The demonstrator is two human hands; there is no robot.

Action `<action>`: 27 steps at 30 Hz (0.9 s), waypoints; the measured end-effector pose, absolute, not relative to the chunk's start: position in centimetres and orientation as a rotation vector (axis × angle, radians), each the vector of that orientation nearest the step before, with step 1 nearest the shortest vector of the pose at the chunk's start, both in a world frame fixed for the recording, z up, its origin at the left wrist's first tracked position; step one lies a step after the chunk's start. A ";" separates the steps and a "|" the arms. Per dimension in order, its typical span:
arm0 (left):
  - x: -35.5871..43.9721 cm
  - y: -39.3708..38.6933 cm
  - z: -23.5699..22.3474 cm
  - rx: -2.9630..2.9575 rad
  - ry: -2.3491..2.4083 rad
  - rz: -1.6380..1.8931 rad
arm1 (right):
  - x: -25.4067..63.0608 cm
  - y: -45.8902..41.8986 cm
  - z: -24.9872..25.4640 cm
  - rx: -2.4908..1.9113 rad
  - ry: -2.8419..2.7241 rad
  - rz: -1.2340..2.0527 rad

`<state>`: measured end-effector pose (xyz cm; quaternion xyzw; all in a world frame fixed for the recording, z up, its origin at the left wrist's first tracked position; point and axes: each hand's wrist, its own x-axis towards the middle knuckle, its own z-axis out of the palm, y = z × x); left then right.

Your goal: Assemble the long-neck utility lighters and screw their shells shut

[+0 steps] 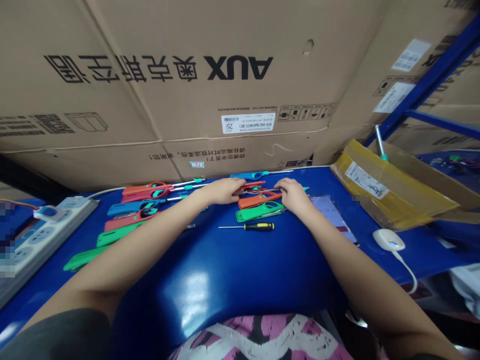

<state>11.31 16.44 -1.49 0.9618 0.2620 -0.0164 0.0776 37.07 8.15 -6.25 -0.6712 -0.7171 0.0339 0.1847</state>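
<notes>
My left hand [225, 191] is closed around the handle end of a red long-necked lighter [255, 186] at the back of the blue table. My right hand [293, 196] is pinched at that lighter's thin metal neck; its fingertips are partly hidden. Just in front lie an orange lighter [258, 200] and a green lighter [260, 212], with a blue lighter [249, 176] behind. A small black and yellow screwdriver [259, 227] lies nearer to me. Left of and under my left forearm, several more lighters are lined up, among them a red lighter [142, 190] and a green lighter [84, 257].
A large cardboard box [168, 110] walls off the table's back. At right are a phone [332, 215], an open taped carton [393, 185] with a metal rod [380, 142], and a white corded device [389, 240]. A white power strip [48, 240] runs along the left.
</notes>
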 end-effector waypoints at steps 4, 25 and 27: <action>11.1 16.3 -1.9 2.925 0.825 0.017 | 37.3 8.3 -5.5 -1.898 -2.038 0.132; 6.2 8.0 1.7 2.701 0.970 0.175 | 34.7 1.6 1.7 -1.414 -2.383 0.463; 4.8 5.5 1.2 2.615 0.984 0.009 | 33.7 0.4 2.1 -1.410 -2.449 0.737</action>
